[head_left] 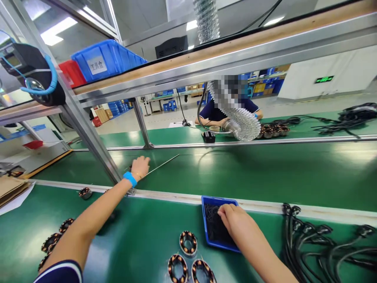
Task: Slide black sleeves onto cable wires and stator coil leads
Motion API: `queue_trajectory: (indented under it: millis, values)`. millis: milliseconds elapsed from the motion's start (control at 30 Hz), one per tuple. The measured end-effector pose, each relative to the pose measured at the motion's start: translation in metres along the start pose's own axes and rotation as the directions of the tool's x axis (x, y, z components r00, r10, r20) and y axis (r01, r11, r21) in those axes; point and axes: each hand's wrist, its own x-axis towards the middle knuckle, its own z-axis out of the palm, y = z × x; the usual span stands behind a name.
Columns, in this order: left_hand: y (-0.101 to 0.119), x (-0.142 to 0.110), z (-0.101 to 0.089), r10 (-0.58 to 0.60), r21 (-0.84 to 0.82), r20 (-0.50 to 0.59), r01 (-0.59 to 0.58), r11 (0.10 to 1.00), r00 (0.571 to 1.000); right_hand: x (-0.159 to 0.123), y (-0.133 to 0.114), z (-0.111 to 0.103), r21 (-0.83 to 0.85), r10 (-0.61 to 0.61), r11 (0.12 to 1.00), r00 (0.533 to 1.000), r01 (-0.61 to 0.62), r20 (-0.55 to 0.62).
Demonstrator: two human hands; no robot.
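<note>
My left hand [140, 166], a blue band at its wrist, reaches over the green belt [265, 169] past the metal post. Its fingers are partly spread and bent downward, with the tips hard to see. A small dark part [130, 168] shows at its outer edge, mostly hidden. A thin pale rod [161, 165] runs out from beside that wrist. Over a blue tray [203, 220] of small black pieces [216, 224], my right hand [234, 220] has its fingers pinched together; what is between them is hidden. Copper-wound motor stators [188, 243] lie left of the tray.
Black cables with plugs [318, 243] lie at the right. More stators [50, 243] sit left, partly behind my left arm. A metal post [91, 118] and shelf beam [188, 67] frame the belt. Across it, a person [216, 114] works beside a ribbed duct [244, 124].
</note>
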Motion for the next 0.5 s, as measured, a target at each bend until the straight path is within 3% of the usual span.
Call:
queue_trajectory:
  millis: [67,100,133,167,200,233,267,367,500]
  values:
    - [0.028,-0.042,0.007,0.296,-0.059,0.05,-0.293,0.954,0.954,0.0,-0.002,-0.002,0.017,0.009,1.0,1.0,-0.009,-0.007]
    - [0.042,-0.065,0.013,0.446,-0.096,0.091,-0.438,0.894,0.89,0.001,-0.004,-0.003,0.025,0.009,1.0,1.0,-0.009,-0.009]
    - [0.056,-0.087,0.02,0.612,-0.133,0.117,-0.598,0.79,0.782,0.001,-0.006,-0.006,0.031,0.009,0.999,1.0,-0.008,-0.012]
    - [0.068,-0.107,0.027,0.8,-0.111,0.094,-0.793,0.6,0.592,0.001,-0.007,-0.008,0.034,0.01,0.999,1.0,-0.009,-0.017]
    - [0.078,-0.123,0.035,0.869,-0.05,0.075,-0.869,0.493,0.488,0.0,-0.008,-0.01,0.037,0.01,0.999,1.0,-0.01,-0.022]
    - [0.086,-0.136,0.042,0.904,0.015,0.082,-0.907,0.42,0.42,0.0,-0.009,-0.012,0.038,0.009,0.999,1.0,-0.008,-0.027]
    - [0.093,-0.144,0.048,0.914,0.076,0.1,-0.919,0.386,0.393,0.0,-0.01,-0.014,0.04,0.006,0.999,0.999,-0.004,-0.032]
    - [0.106,-0.15,0.058,0.874,0.143,0.176,-0.89,0.433,0.454,-0.002,-0.011,-0.016,0.06,-0.028,0.998,0.998,0.031,-0.055]
    - [0.114,-0.149,0.06,0.858,0.178,0.172,-0.872,0.456,0.484,0.0,-0.002,-0.009,0.119,-0.088,0.988,0.991,0.101,-0.105]
